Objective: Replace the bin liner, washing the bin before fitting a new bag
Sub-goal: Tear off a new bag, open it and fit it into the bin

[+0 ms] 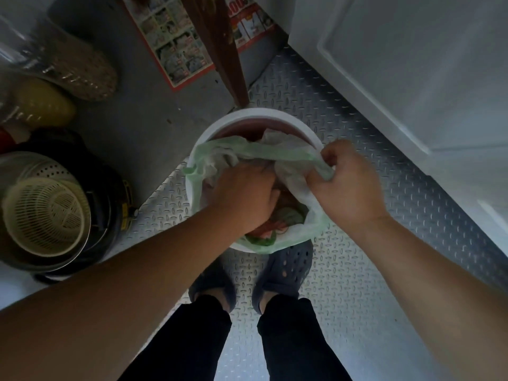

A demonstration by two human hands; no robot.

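Head view, looking down: a round white plastic bin stands on the patterned metal floor, just ahead of the person's feet. Right hand and left hand both clench its pale green plastic liner.

1. Only print around is a red-bordered flyer lying on the grey floor by the wooden leg. It's a grid of small product photos with red price tags, but they're too blurry to read.
2. A second sheet sits right of that leg, with big white digits on red at its top edge. They look like "00", maybe "000"; the start is hidden by the leg.
3. The yellow label on the dark pot is illegible.
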